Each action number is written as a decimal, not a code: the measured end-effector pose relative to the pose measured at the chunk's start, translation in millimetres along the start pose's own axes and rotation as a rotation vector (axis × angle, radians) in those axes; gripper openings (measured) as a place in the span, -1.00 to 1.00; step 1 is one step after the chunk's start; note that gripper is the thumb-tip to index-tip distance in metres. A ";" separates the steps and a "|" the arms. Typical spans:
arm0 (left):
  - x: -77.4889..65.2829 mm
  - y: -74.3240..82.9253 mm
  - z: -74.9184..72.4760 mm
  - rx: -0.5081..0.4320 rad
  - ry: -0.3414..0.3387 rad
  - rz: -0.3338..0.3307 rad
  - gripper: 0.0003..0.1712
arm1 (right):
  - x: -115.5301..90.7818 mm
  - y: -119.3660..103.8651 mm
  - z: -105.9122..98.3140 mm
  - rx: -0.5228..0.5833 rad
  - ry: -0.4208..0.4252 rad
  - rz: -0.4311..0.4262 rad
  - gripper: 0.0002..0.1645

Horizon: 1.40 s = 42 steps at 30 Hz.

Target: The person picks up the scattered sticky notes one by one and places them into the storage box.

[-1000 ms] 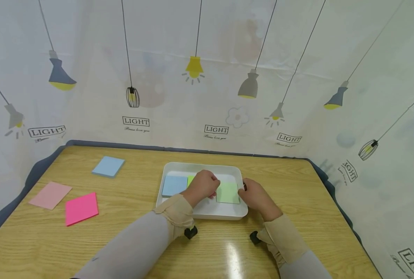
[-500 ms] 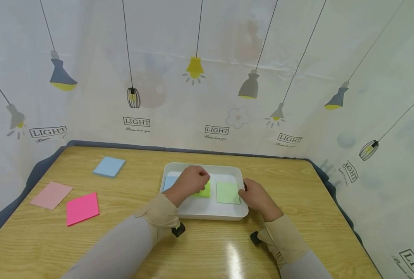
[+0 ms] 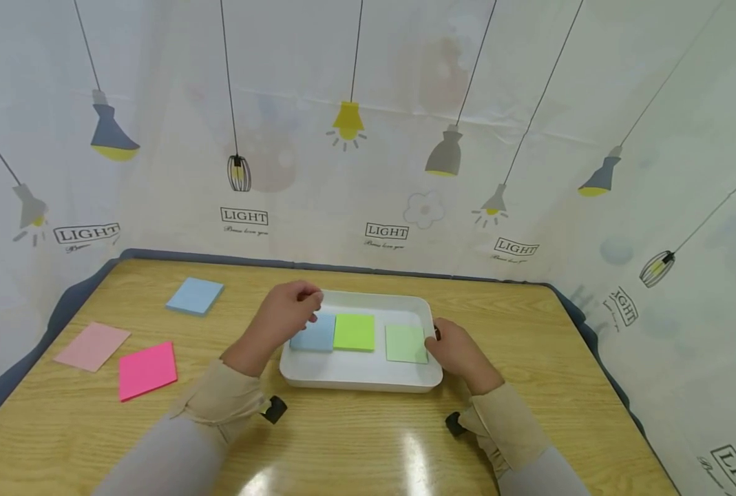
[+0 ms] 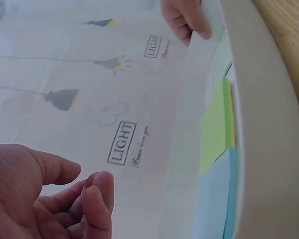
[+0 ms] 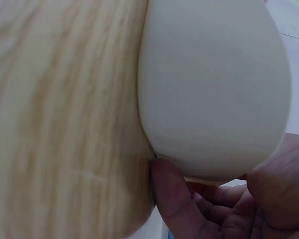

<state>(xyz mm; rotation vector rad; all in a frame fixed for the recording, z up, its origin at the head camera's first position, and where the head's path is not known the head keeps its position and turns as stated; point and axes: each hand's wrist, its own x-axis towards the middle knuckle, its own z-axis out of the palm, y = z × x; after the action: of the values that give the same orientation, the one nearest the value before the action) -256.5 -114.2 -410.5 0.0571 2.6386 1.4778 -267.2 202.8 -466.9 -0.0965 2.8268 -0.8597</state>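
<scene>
A white tray point(image 3: 355, 374) holds a blue sticky note pad point(image 3: 314, 335), a bright green pad point(image 3: 354, 332) and a pale green pad point(image 3: 406, 344). Over the tray's left end hovers my left hand point(image 3: 284, 313). Its fingers are loosely bent with nothing between them, and the left wrist view has a gap between thumb and fingertips. My right hand point(image 3: 458, 349) grips the tray's right wall, thumb over the rim. Seen from the right wrist, a fingertip point(image 5: 170, 186) presses low on the tray's outer wall point(image 5: 214, 89), close to the tabletop.
Left of the tray on the wooden table point(image 3: 355, 441) lie another blue pad point(image 3: 195, 296), a pale pink pad point(image 3: 92, 346) and a hot pink pad point(image 3: 147, 370). A lamp-printed curtain point(image 3: 318, 207) surrounds the table's back and sides.
My left hand has moved left across the tray, from beside the pale green pad to above the blue one, uncovering the bright green pad. My right hand stays at the tray's right wall.
</scene>
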 end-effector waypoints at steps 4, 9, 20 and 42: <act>-12.7 -7.6 -17.1 -0.008 0.017 0.014 -0.61 | -0.7 -0.6 0.9 -0.004 -0.002 0.004 -0.61; -23.8 -22.6 -36.7 0.021 0.074 0.034 -0.56 | -1.4 -1.2 2.4 -0.018 0.004 -0.003 -0.60; -39.1 -52.6 -89.5 0.027 0.136 -0.008 -0.38 | -1.0 0.0 2.1 0.001 -0.008 0.004 -0.57; -59.7 -120.2 -155.7 0.471 0.015 -0.067 -0.04 | -1.8 -1.9 -0.9 -0.001 -0.005 -0.012 -0.58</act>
<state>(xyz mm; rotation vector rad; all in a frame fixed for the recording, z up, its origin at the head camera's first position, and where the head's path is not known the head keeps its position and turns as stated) -213.0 -314.4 -427.3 -0.0020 2.9062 0.8129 -265.6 202.0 -464.9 -0.1160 2.8253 -0.8596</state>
